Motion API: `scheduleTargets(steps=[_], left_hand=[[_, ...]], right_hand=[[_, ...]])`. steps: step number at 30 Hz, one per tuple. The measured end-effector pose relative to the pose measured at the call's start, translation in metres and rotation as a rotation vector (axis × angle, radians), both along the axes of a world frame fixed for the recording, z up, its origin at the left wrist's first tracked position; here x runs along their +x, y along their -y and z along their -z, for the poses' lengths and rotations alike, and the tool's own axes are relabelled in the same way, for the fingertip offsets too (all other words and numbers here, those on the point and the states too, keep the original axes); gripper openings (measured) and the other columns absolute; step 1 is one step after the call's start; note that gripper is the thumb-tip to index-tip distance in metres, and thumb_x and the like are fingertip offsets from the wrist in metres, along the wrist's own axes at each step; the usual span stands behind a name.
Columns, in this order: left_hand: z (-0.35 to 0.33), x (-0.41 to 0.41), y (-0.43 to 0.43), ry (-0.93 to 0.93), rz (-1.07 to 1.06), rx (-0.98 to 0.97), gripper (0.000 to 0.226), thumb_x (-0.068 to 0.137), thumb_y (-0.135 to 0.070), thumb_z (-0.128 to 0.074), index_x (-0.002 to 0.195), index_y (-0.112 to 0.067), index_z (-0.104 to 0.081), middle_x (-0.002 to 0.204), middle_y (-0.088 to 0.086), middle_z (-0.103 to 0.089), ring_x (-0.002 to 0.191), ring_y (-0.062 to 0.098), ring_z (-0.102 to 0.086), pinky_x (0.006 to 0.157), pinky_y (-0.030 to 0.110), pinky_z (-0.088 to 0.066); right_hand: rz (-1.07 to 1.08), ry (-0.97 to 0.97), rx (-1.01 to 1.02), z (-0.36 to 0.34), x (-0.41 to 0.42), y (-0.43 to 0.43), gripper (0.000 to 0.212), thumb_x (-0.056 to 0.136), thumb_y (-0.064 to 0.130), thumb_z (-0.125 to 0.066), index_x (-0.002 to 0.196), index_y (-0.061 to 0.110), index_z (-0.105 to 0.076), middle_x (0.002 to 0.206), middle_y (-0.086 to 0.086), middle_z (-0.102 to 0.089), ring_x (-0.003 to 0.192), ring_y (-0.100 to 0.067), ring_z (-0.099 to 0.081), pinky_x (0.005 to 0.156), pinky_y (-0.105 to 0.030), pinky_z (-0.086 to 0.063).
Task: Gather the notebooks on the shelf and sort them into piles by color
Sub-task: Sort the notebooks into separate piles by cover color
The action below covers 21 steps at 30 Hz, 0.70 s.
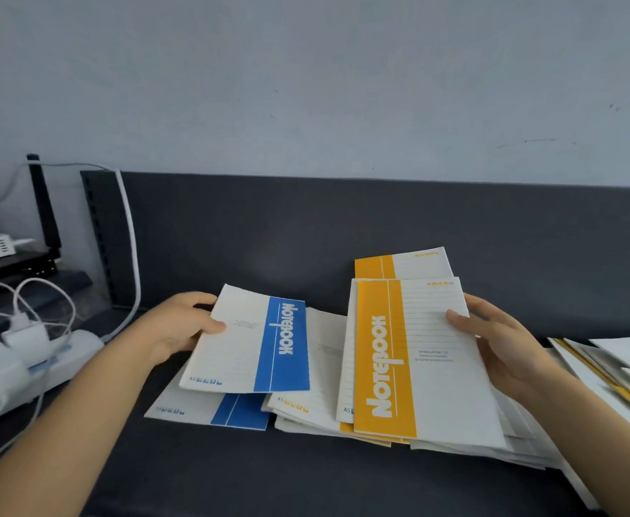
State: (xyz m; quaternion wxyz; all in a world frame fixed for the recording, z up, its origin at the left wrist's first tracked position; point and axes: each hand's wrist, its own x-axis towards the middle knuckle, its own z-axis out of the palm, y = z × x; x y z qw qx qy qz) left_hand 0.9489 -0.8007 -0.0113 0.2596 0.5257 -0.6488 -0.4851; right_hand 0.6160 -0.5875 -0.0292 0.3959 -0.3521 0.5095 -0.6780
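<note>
2 notebooks held up off the dark shelf [231, 479]. Blue notebook [246, 341]: white cover with a blue band lettered NOTEBOOK, pinched at its left edge by the left hand [179, 326], thumb on top. Yellow notebook [410, 360]: same design with a yellow band, gripped at its right edge by the right hand [492, 341], thumb across the cover. Underneath, a loose heap of notebooks [317, 412] lying on the shelf. Farther right, another pile [611, 378]. Far left, a white power strip [45, 356] with cables.
</note>
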Motion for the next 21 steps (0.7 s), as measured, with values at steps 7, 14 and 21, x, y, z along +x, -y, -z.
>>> scheduleTargets(steps=[7,14,21], left_hand=[[0.007,0.015,0.006,0.151,0.003,-0.052,0.048,0.08,0.02,-0.061,0.123,-0.002,-0.059,0.099,0.008,-0.07,0.101,0.026,-0.064,0.079,0.035,-0.053],[0.02,0.022,0.012,0.371,-0.025,-0.111,0.063,0.077,0.002,-0.075,0.136,-0.003,-0.052,0.126,0.012,-0.06,0.113,0.027,-0.058,0.1,0.042,-0.048],[0.008,0.0,-0.003,0.382,0.022,-0.292,0.056,0.089,-0.019,-0.069,0.139,-0.005,-0.048,0.139,0.011,-0.053,0.124,0.025,-0.052,0.105,0.036,-0.041]], right_hand=[[0.0,-0.008,0.029,0.0,0.001,0.0,0.032,0.088,0.01,-0.059,0.119,0.018,-0.062,0.106,-0.008,-0.073,0.089,-0.031,-0.073,0.06,-0.042,-0.06],[-0.055,-0.038,0.08,0.002,0.003,0.0,0.036,0.085,0.011,-0.06,0.12,0.016,-0.061,0.113,-0.012,-0.071,0.097,-0.036,-0.07,0.066,-0.045,-0.061],[-0.092,-0.007,0.089,0.001,0.011,0.0,0.034,0.088,0.008,-0.058,0.121,0.016,-0.06,0.113,-0.013,-0.07,0.095,-0.037,-0.07,0.063,-0.044,-0.06]])
